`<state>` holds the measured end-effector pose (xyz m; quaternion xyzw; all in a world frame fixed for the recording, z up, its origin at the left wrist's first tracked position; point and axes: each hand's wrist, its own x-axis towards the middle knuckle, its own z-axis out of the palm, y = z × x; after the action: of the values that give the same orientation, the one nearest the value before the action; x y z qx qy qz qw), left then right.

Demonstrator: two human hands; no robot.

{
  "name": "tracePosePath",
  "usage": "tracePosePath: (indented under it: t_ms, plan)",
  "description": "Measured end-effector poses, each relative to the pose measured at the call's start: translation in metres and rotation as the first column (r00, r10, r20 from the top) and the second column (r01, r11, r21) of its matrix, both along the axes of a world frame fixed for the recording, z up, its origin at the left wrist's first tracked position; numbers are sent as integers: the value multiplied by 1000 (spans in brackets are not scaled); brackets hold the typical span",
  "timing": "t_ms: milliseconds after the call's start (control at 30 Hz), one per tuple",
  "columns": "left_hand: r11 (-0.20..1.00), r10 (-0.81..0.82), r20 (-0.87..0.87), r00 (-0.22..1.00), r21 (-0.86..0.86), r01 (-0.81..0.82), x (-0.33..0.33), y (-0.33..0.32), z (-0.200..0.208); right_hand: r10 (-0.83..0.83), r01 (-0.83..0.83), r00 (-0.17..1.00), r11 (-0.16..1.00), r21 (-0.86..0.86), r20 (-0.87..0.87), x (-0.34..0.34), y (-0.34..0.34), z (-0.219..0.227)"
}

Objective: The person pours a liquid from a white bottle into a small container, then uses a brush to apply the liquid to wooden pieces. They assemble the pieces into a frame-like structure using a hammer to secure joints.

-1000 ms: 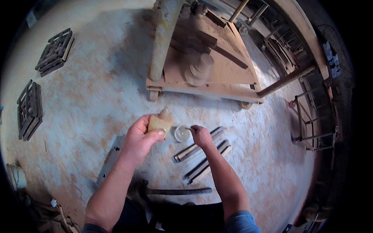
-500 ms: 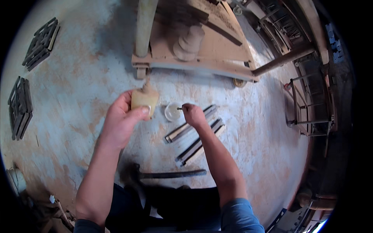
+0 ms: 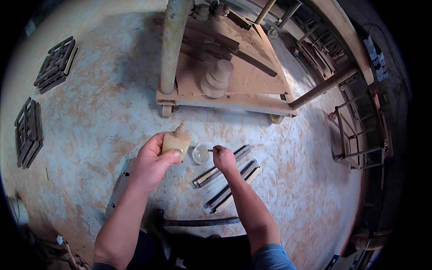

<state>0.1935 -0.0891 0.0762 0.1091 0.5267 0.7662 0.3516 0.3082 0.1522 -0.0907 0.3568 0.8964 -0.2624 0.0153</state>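
My left hand [image 3: 155, 164] is closed around a yellowish squeeze bottle [image 3: 176, 145] with a narrow nozzle pointing up and away from me. The thumb presses on its near side. Just right of it, my right hand [image 3: 223, 159] is closed, pinching a thin dark stick [image 3: 210, 150] whose tip reaches over a small clear cup [image 3: 202, 154]. Pale contents show inside the cup. Beneath and beside my right forearm lie two bundles of dark and light wooden strips [image 3: 222, 168] on the floor.
A dusty wheeled wooden cart [image 3: 193, 100] stands ahead, with a stack of round pieces [image 3: 217, 78] on it. Dark slatted frames [image 3: 29, 132] lie in stacks at left. A dark bar [image 3: 202, 222] crosses the floor near my legs. Another wheeled rack [image 3: 360, 135] stands at right.
The whole scene sits lower in the picture, as the view has tilted upward. Both hands keep their hold, and the bottle and stick remain close to the cup.
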Motion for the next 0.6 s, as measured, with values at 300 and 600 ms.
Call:
tracePosePath:
  t_ms: [300,600]
  plan:
    - [999,-28,11,1000,19,28,1,6,-1,65,-72,995,993,-90,-77,2,5,-6]
    - [995,-95,27,995,17,95,2,9,-4,52,-67,995,983,-171,-88,6,-2,-12]
